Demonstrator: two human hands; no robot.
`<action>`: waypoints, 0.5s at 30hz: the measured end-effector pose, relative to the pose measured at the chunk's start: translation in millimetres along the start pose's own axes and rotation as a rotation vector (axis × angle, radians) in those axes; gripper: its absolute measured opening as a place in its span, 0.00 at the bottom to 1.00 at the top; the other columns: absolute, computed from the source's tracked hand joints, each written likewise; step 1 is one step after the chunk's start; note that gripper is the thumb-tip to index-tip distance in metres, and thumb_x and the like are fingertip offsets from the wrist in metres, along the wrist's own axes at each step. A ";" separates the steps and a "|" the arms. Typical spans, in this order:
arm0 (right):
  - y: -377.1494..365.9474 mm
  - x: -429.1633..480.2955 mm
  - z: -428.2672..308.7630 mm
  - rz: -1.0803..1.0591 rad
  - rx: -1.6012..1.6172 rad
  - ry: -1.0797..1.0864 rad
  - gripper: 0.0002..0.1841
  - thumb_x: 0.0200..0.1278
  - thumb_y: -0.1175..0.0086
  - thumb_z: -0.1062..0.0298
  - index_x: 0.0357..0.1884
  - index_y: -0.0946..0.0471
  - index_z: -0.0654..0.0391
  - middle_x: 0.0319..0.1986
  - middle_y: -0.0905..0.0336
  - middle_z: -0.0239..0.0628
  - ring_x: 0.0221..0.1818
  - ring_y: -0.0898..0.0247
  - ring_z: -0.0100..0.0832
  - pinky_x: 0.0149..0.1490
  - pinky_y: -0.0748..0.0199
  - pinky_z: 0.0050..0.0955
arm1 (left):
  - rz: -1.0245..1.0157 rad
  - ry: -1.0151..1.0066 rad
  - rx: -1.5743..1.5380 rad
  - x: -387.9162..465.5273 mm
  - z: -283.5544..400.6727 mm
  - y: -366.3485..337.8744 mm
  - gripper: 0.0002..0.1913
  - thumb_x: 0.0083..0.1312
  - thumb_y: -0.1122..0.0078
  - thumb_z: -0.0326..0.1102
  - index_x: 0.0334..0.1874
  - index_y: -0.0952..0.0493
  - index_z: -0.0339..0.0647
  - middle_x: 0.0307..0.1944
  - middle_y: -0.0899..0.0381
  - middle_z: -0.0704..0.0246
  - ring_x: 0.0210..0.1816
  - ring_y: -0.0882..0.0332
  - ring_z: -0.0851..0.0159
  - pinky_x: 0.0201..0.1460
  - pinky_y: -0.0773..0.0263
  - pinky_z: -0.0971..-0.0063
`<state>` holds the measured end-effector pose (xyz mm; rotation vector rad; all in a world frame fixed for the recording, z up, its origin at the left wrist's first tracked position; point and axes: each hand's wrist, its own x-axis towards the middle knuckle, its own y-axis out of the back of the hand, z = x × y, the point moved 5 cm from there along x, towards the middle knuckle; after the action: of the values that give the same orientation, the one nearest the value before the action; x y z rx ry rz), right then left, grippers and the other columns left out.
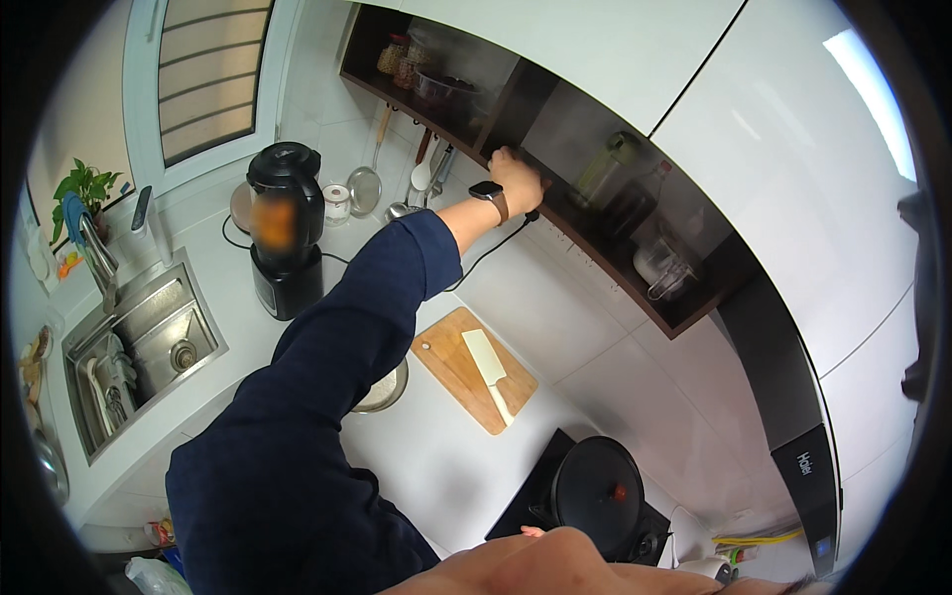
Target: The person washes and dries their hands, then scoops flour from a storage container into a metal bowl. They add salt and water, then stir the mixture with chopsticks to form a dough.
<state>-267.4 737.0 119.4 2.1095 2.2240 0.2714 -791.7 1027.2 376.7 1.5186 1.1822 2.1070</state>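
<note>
My left hand (pixel 515 180), with a watch on its wrist, is at the front edge of the dark wooden shelf (pixel 587 249), fingers curled; its grip is partly hidden. Just beside it, a black plug and cord (pixel 530 216) hang under the shelf. Of my right hand (pixel 532 531), only fingertips show, left of the round black pan or lid (pixel 599 497) on the black cooktop (pixel 520 494). A cleaver (pixel 485 358) lies on the wooden cutting board (pixel 446 346). A black blender (pixel 286 223) with orange contents stands on the counter (pixel 416 476).
A steel sink (pixel 160 357) with utensils is at left, beside a faucet (pixel 100 256). Ladles and a skimmer (pixel 364 191) hang beneath the shelf. Jars (pixel 393 56), bottles (pixel 636 201) and a glass pitcher (pixel 662 268) stand on it. A round dish (pixel 387 388) is partly behind my arm.
</note>
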 end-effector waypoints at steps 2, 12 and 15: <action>-2.1 -3.2 3.6 -0.070 0.064 0.036 0.15 0.76 0.46 0.55 0.49 0.21 0.57 0.42 0.18 0.34 0.46 0.26 0.29 0.56 0.29 0.29 | -0.009 -0.059 -0.035 -1.3 15.1 -2.1 0.21 0.71 0.49 0.54 0.44 0.13 0.48 0.48 0.15 0.63 0.52 0.25 0.52 0.56 0.38 0.56; -7.2 -3.8 -6.7 -0.405 0.326 -0.218 0.12 0.77 0.46 0.58 0.46 0.23 0.57 0.30 0.23 0.32 0.35 0.30 0.25 0.45 0.33 0.22 | 0.197 -0.150 -0.572 -33.6 15.3 18.8 0.15 0.66 0.39 0.42 0.48 0.16 0.40 0.52 0.19 0.57 0.58 0.26 0.48 0.61 0.32 0.51; -23.8 -1.0 -15.1 -0.022 -0.039 0.095 0.29 0.81 0.53 0.56 0.17 0.45 0.51 0.12 0.45 0.21 0.15 0.53 0.13 0.21 0.60 0.20 | 0.514 -0.397 -0.663 -114.1 19.3 82.4 0.24 0.67 0.39 0.43 0.63 0.26 0.37 0.66 0.29 0.55 0.72 0.40 0.46 0.72 0.41 0.49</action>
<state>-293.3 733.7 130.0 2.0941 2.2717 0.4189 -710.1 911.3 366.2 1.8689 -0.0702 2.0173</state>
